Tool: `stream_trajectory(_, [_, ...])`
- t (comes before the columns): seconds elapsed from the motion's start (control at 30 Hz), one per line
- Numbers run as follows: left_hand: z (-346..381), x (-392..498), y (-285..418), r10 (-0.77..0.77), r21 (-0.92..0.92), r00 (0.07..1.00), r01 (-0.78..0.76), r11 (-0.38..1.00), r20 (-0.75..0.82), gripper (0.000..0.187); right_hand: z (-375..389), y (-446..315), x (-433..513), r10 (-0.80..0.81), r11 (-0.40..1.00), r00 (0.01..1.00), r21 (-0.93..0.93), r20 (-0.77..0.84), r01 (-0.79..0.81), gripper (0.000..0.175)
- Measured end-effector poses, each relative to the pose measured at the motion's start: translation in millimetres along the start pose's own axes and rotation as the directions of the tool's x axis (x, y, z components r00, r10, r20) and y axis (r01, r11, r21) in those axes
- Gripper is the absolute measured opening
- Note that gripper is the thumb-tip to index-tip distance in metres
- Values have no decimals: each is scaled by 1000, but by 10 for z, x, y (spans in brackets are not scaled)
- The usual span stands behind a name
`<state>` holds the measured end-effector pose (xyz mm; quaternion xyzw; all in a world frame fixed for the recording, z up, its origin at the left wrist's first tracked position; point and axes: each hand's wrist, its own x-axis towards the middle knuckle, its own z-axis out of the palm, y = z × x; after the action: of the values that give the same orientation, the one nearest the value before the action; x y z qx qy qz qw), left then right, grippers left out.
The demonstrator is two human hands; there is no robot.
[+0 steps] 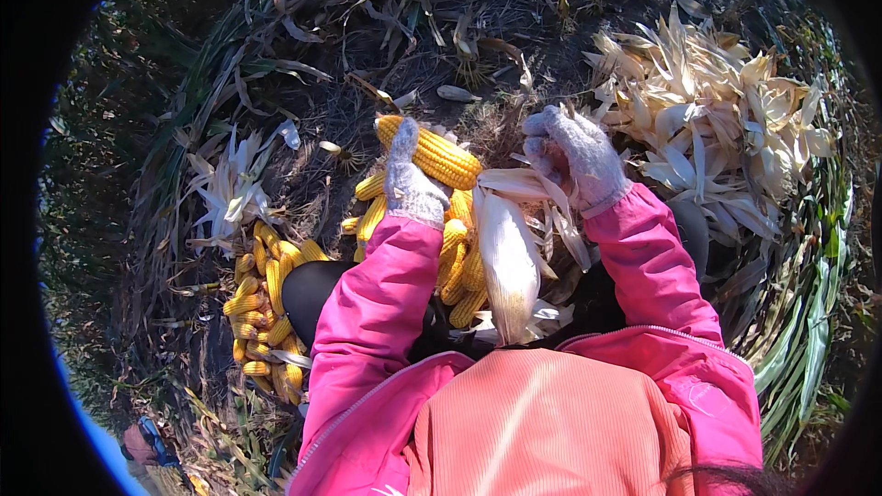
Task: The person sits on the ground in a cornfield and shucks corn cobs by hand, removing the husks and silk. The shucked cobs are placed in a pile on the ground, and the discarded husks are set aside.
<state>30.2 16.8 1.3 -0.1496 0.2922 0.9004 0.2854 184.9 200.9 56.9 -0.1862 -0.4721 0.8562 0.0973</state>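
My left hand (412, 176), in a pale knitted glove, is closed around a bare yellow ear of corn (441, 157). Pale dry husk leaves (510, 258) spread down from the ear's right end, over my lap. Close to these leaves, on the right, is my right hand (568, 151) in a matching glove, with its fingers curled; whether it pinches a husk strip cannot be told. Beneath my left forearm and the husk lie several husked yellow ears (455, 255) between my legs.
More husked ears (272, 303) are heaped beside my left knee. A large pile of dry husks (716, 117) lies at the upper right, a smaller husk bunch (231, 186) at the left. Cut stubble (348, 155) juts from the soil. Another person (145, 441) is at the lower left edge.
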Motion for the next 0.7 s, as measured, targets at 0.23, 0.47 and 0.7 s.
stream_trajectory(0.23, [287, -294, -149, 104, 135, 914, -169, 976, 392, 41, 150, 410, 59, 22, 749, 978, -651, 209, 123, 80])
stream_trajectory(0.47, [335, -559, -181, 14, 538, 924, -235, 810, 383, 47, 379, 744, -50, 334, 583, 942, -792, 32, -180, 55])
stream_trajectory(0.7, [310, -608, -228, -67, 710, 772, -542, 450, 632, 55, 264, 1076, -71, 35, 566, 999, -824, -10, -28, 61])
